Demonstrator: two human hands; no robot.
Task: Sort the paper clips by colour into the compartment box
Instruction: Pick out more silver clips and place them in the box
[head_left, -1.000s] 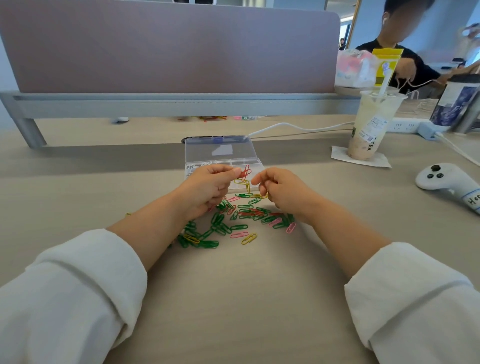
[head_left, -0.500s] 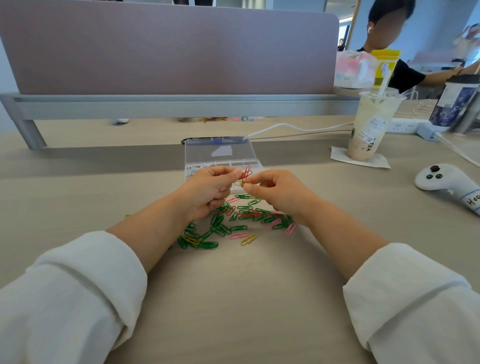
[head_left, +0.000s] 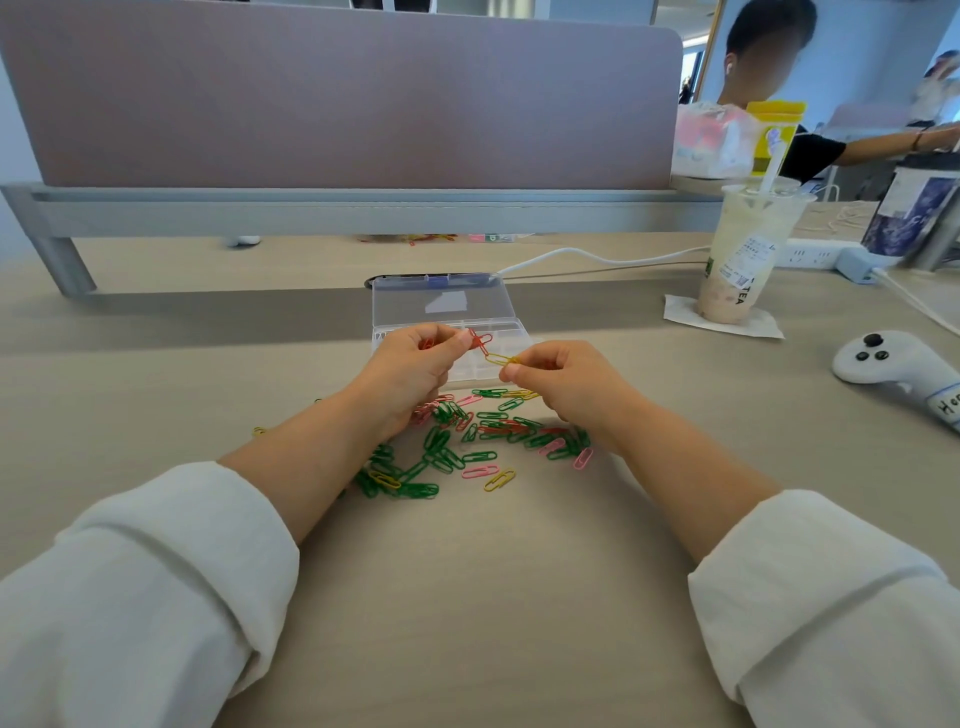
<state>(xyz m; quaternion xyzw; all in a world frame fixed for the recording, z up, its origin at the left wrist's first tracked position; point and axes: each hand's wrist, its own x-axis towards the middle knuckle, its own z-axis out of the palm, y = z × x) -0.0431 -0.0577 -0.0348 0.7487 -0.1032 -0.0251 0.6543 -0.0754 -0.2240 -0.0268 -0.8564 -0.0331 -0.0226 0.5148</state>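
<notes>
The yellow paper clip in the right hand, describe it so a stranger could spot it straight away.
Start at the clear compartment box mid-desk. Just in front of it, the right hand pinches a yellow paper clip in the air, its far end meeting a red clip held by the left hand. Other yellow clips lie flat on the desk.

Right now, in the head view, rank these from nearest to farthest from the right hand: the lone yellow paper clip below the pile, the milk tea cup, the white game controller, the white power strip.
From the right hand:
1. Lone yellow paper clip, just below, toward the person.
2. Plastic milk tea cup, up and right, on a napkin.
3. White game controller, far right.
4. White power strip, behind the cup, at the back right.
</notes>
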